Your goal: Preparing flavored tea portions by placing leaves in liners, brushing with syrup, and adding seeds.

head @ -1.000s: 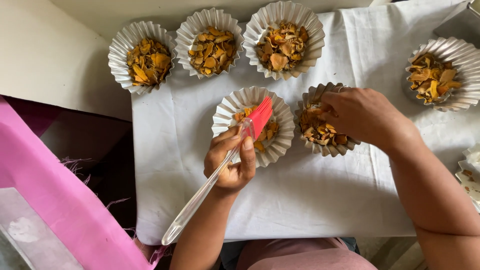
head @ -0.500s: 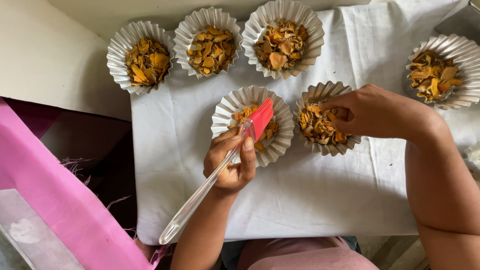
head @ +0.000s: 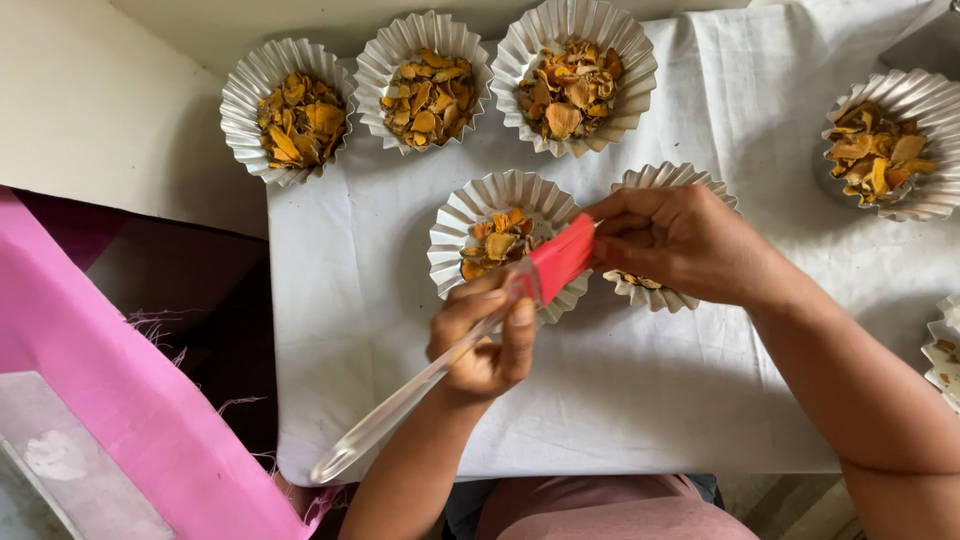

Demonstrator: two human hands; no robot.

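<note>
Left hand [head: 485,340] fingers grip a red-headed silicone brush [head: 470,340] over the near paper cup [head: 505,240] of orange chips; right hand [head: 680,240] fingers pinch the brush head beside a second cup [head: 670,180]. 4 other cups look filled.

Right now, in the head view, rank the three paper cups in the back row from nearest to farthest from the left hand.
From the left hand:
1. Middle back cup, up and slightly left.
2. Right back cup and left back cup: too close to call, one up-right, the other up-left.
</note>
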